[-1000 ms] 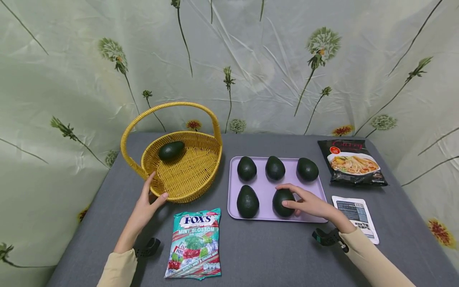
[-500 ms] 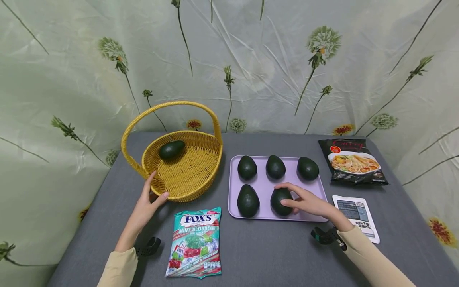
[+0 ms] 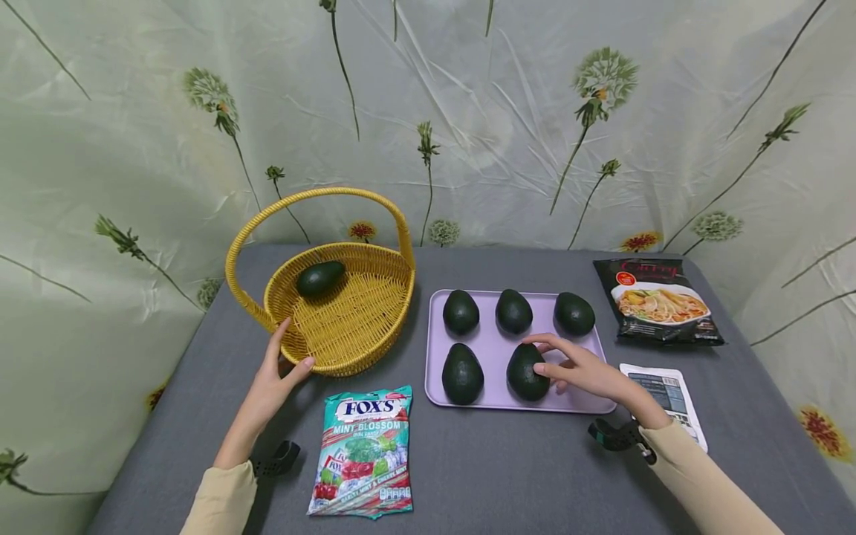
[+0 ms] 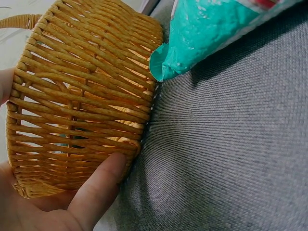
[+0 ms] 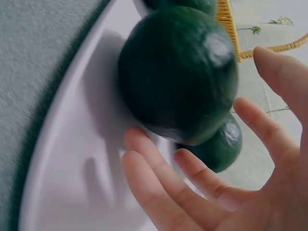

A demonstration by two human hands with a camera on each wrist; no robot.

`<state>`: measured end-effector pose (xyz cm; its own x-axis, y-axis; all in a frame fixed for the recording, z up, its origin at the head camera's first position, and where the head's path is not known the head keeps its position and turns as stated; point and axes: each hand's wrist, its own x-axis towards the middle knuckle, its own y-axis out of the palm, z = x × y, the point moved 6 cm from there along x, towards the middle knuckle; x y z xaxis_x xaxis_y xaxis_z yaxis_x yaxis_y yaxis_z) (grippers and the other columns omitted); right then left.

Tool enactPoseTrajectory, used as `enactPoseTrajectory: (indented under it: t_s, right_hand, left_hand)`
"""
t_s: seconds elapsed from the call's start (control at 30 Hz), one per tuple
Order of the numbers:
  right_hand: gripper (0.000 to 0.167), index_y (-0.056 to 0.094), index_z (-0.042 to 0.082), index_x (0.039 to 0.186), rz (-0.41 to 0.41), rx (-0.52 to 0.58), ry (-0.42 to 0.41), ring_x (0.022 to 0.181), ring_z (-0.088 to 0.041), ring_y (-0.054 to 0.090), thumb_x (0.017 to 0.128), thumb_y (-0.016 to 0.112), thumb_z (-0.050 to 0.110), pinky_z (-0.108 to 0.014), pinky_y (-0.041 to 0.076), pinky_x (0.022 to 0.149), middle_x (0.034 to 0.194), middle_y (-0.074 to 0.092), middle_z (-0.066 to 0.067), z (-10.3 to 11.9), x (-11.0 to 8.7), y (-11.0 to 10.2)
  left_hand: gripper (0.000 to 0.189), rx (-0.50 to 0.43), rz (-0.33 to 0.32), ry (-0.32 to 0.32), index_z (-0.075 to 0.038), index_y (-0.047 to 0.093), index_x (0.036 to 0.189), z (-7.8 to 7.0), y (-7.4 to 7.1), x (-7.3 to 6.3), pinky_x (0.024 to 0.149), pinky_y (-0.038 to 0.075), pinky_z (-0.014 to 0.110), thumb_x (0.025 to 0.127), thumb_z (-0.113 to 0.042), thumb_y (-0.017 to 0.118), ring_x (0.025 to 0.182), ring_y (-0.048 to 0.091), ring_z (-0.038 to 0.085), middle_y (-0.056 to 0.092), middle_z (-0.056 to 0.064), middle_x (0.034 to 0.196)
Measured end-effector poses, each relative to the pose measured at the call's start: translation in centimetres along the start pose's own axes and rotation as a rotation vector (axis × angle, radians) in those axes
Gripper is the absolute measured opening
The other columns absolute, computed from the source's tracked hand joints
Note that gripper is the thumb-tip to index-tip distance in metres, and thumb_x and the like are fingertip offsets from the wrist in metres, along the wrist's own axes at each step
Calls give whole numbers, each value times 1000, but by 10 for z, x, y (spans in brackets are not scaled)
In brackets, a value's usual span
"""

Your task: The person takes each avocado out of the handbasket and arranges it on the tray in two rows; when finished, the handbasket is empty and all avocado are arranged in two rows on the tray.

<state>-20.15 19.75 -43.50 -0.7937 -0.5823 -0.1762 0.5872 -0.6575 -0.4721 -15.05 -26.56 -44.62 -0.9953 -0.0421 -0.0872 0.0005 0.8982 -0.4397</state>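
In the head view my left hand (image 3: 270,386) holds the near-left rim of a yellow wicker basket (image 3: 341,342). One finger of it lies low against the woven outer wall in the left wrist view. A dark green avocado (image 3: 321,280) rests inside the basket. My right hand (image 3: 582,370) is at the right side of another avocado (image 3: 527,373), in the front row of a lilac tray (image 3: 493,355). Its fingers are loose and spread; in the right wrist view the thumb stands off the avocado (image 5: 178,72), while fingertips lie close below it.
Several more avocados (image 3: 462,374) sit on the tray. A Fox's candy bag (image 3: 364,453) lies in front of the basket. To the right are a black curry noodle packet (image 3: 658,303) and a white packet (image 3: 669,401). A floral cloth (image 3: 495,134) hangs behind the table.
My right hand has shifted slightly right, and its grasp on the front avocado has loosened. The avocado has shifted only slightly on the tray. My left hand and the basket stay in place.
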Motion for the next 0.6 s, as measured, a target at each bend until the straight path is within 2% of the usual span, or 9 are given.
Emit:
enactPoseTrajectory:
  t_s: [0.13,0.4,0.5,0.6]
  right_hand:
    - [45,45,7,138,-31,-12,-24,95,-28,62,97,59,19,-41,54,66,132,44,-30,5,1,-9]
    - [40,50,6,134,-102,-69,-97,104,-34,60,96,59,16,-37,52,75,129,51,-26,20,8,-23]
    - [38,52,6,133,-119,-97,-117,109,-38,57,96,59,15,-39,50,80,128,53,-23,27,13,-25]
    - [38,53,6,132,-122,-121,-128,108,-36,58,97,59,16,-41,49,83,127,55,-21,33,19,-25]
  left_hand:
    - [82,-2,0,0,-24,0,155,0,0,0,97,21,70,97,-25,58,133,20,51,1,20,157]
    - [82,-1,0,0,-25,0,155,1,-1,-1,98,21,69,97,-25,58,133,20,51,1,21,156]
    - [82,7,-1,-10,-25,-1,155,1,-1,0,98,20,70,97,-27,58,134,20,51,1,21,156]
    - [82,10,-2,-20,-26,-1,155,2,-1,1,98,19,70,97,-28,57,134,19,51,1,21,157]
